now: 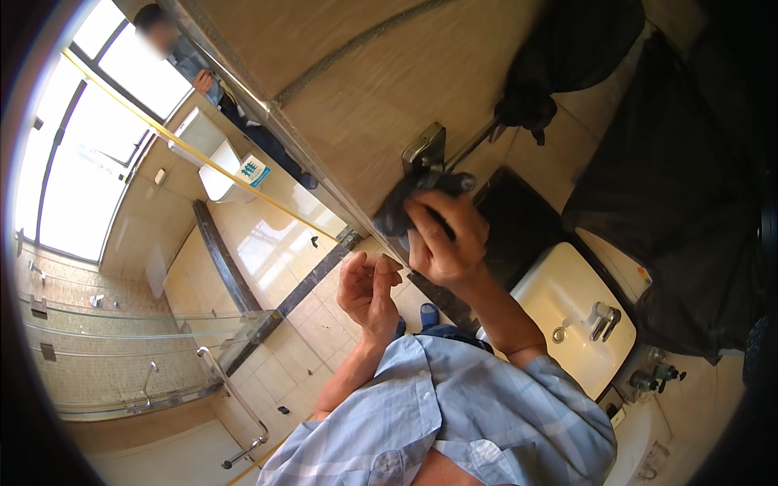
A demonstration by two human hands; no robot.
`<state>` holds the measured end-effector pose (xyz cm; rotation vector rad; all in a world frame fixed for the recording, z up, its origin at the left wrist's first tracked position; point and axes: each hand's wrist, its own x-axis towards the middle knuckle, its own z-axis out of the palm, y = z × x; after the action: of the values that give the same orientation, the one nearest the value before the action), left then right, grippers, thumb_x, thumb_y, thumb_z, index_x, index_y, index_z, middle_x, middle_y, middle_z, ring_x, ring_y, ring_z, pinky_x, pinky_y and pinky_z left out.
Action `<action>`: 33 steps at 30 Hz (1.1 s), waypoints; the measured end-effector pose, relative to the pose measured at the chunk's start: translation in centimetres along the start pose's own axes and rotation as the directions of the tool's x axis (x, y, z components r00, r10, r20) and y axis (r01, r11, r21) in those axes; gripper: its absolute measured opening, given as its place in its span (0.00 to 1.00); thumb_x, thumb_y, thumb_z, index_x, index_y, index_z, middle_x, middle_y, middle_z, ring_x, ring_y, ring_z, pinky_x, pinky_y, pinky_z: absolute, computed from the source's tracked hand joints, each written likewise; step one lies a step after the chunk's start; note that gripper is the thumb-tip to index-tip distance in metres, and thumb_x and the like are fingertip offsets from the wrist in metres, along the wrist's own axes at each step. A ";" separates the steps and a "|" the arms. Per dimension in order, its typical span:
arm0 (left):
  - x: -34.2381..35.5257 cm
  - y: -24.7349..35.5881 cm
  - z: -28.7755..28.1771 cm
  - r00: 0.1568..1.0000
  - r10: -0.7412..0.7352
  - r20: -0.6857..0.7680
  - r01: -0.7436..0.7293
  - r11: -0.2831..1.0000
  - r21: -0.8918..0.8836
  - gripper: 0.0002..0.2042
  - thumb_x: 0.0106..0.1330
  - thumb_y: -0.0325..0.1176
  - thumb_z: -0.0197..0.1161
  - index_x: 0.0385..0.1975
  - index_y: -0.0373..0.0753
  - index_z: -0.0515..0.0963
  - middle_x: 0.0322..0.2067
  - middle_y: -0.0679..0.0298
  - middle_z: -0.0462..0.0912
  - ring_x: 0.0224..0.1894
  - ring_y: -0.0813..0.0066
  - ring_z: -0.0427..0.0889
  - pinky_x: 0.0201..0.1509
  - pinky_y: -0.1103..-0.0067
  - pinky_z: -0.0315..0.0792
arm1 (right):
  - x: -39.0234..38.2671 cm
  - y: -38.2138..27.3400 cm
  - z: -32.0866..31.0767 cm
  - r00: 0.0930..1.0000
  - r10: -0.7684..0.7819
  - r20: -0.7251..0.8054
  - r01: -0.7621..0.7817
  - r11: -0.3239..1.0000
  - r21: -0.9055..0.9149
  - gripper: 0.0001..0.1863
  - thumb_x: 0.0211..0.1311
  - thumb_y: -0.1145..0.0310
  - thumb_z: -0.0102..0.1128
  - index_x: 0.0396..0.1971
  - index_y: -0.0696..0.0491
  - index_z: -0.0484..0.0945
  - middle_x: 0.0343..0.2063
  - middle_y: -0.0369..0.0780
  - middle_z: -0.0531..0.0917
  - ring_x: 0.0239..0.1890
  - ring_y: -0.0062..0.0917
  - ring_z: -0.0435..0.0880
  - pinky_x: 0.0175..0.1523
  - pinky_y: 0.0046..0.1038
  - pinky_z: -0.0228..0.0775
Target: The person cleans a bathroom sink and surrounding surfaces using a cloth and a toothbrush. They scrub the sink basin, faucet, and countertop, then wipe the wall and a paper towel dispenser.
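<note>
My right hand [451, 240] is closed on a bunched black cloth [395, 212], its fingers bent over the cloth's right side. The cloth is smeared by motion and lies against the tiled wall, just below a metal bar mount [426, 147]. My left hand [366, 293] is a little lower and to the left, apart from the cloth. Its thumb and fingers are pinched together around a small brownish piece [391, 263], too small to name.
A white washbasin [559, 304] with a tap [604, 321] stands at right. Dark garments [673, 202] hang beyond it. At far left are a glass shower partition [146, 332], a grab rail [235, 397] and a toilet [219, 174]. A person [194, 73] stands near the toilet.
</note>
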<state>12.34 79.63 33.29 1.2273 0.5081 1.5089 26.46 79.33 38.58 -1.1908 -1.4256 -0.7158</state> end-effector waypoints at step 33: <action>2.5 2.3 -3.2 0.938 0.090 0.334 -0.094 0.996 -0.007 0.16 0.67 0.21 0.56 0.54 0.37 0.71 0.32 0.58 0.79 0.26 0.76 0.76 0.25 0.83 0.70 | -1.0 -4.1 3.7 0.911 0.335 -0.239 -0.387 0.896 -0.219 0.26 0.38 0.75 0.69 0.45 0.59 0.80 0.30 0.40 0.70 0.26 0.29 0.73 0.26 0.28 0.66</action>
<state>8.75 82.04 35.04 1.4962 0.2341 1.3372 21.29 81.10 37.54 -1.4990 -0.9249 -0.7473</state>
